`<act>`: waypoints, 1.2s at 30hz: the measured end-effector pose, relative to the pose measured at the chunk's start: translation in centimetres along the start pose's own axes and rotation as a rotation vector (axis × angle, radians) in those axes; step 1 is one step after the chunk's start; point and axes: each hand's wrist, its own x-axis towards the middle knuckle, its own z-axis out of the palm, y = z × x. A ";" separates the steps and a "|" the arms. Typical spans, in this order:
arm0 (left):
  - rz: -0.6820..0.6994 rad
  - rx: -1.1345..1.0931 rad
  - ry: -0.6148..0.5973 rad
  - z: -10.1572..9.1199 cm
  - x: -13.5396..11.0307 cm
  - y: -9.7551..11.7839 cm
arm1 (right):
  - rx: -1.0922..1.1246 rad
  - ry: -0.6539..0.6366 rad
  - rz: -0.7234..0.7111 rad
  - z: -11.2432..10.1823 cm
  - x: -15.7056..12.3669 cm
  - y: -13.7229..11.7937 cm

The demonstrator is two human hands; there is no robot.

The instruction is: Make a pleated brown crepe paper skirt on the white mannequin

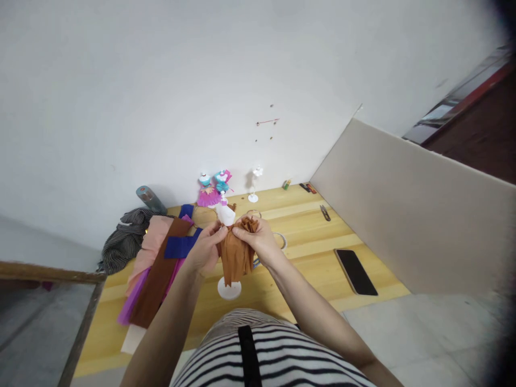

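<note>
In front of me stands a small white dress-form stand [226,214] on a round white base [229,288]. Gathered brown crepe paper [236,258] hangs around its lower part like a skirt. My left hand [209,244] pinches the paper's top edge at the form's left side, thumb and fingers together. On the other side my right hand [258,236] grips the bunched folds between thumb and fingers. The middle of the stand is hidden behind the paper.
Crepe paper strips [155,274] in several colours lie at left, beside a striped cloth [129,236] and a bottle [151,200]. Two dressed forms [208,196] and a bare white stand [253,185] are by the wall. Thread snips [324,213] and a phone [356,272] lie right.
</note>
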 end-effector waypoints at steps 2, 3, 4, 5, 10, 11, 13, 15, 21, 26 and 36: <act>0.004 0.013 -0.031 0.0 -0.1 0.1 | 0.027 -0.002 0.014 0.0 0.1 0.0; 0.003 0.021 -0.046 0.0 -0.1 0.1 | 0.049 -0.008 0.024 -0.1 0.1 0.0; -0.001 0.027 -0.059 -0.1 -0.1 0.1 | 0.075 -0.023 0.040 -0.2 0.1 -0.1; -0.011 0.033 -0.071 -0.1 -0.1 0.1 | 0.104 -0.046 0.064 -0.3 0.1 -0.1; -0.101 0.024 -0.081 -0.5 -0.1 0.2 | 0.179 -0.192 0.207 -0.9 0.3 0.1; -0.113 0.018 -0.078 -0.5 -0.1 0.2 | 0.184 -0.202 0.209 -1.0 0.3 0.2; -0.121 0.006 -0.080 -0.4 0.0 0.1 | 0.202 -0.204 0.197 -1.0 0.4 0.5; -0.107 0.000 -0.075 -0.2 0.1 -0.1 | 0.231 -0.193 0.180 -1.0 0.5 0.8; 0.004 -0.019 -0.117 0.1 -0.1 -0.6 | 0.283 -0.134 0.129 -1.1 0.6 1.5; 0.005 0.169 0.079 -0.6 -1.1 -0.8 | 0.313 -0.086 0.147 -1.5 0.8 1.7; -0.025 0.450 0.181 -2.7 -1.5 -2.1 | 0.292 -0.054 0.146 -1.4 1.0 1.7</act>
